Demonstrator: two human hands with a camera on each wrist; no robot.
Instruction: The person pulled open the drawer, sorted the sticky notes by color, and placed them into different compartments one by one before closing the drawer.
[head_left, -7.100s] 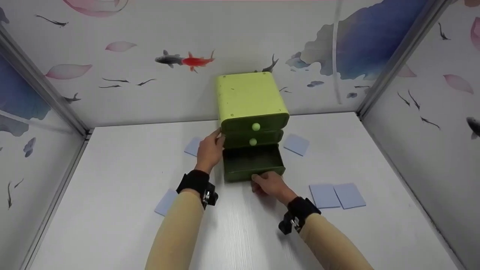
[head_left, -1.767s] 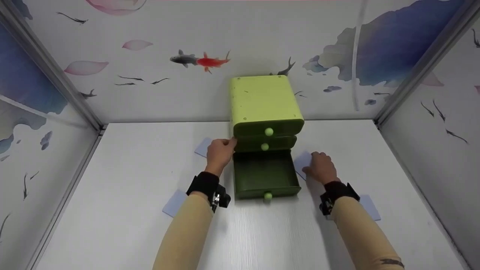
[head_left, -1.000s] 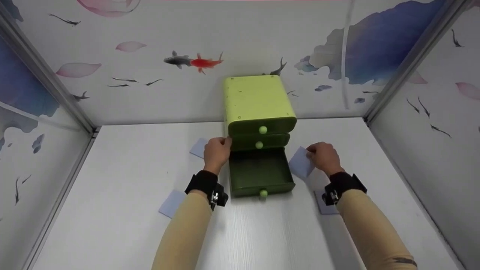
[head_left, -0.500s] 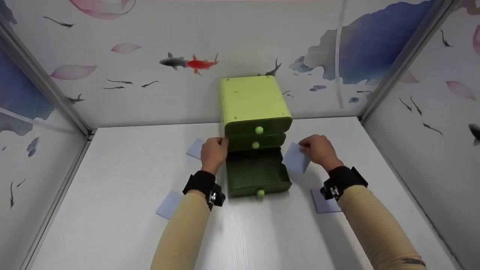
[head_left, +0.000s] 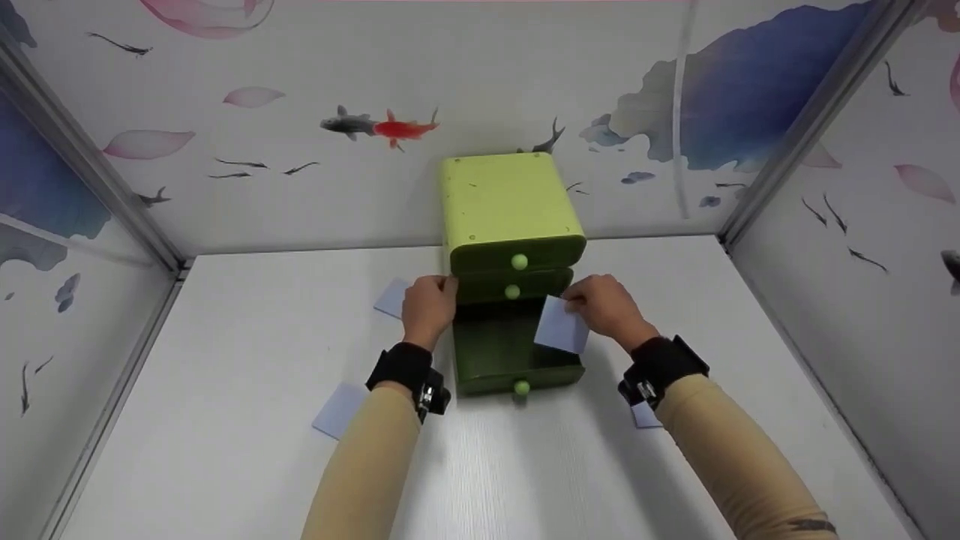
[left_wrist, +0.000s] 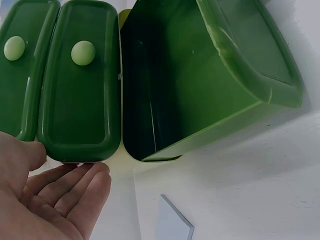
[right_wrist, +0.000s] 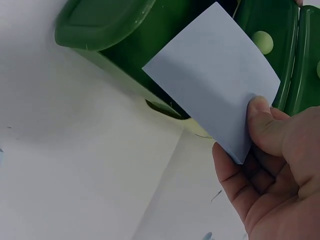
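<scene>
A yellow-green desktop drawer cabinet (head_left: 510,199) with dark green drawers and round knobs stands against the back wall. Its bottom drawer (head_left: 487,379) is pulled out; the two upper ones look closed. Between thumb and fingers, my right hand (head_left: 609,306) pinches a pale blue square card (head_left: 561,327) by one corner. The card (right_wrist: 210,75) overlaps the right side of the pulled-out drawer in both the head and right wrist views. At the cabinet's left side, my left hand (head_left: 427,307) rests its loosely bent fingertips against the edge by the middle drawer (left_wrist: 82,95).
To the left lie two similar cards, one near the cabinet (head_left: 391,298) and another card (head_left: 337,409) partly behind my left forearm. At right, a card (head_left: 645,415) shows mostly hidden under my right wrist. Printed walls enclose the white table (head_left: 247,345) on three sides.
My right hand has let go of the bottom drawer, now further out, and picked up the card right of the cabinet. It has carried that card left to the drawer. The left hand stays.
</scene>
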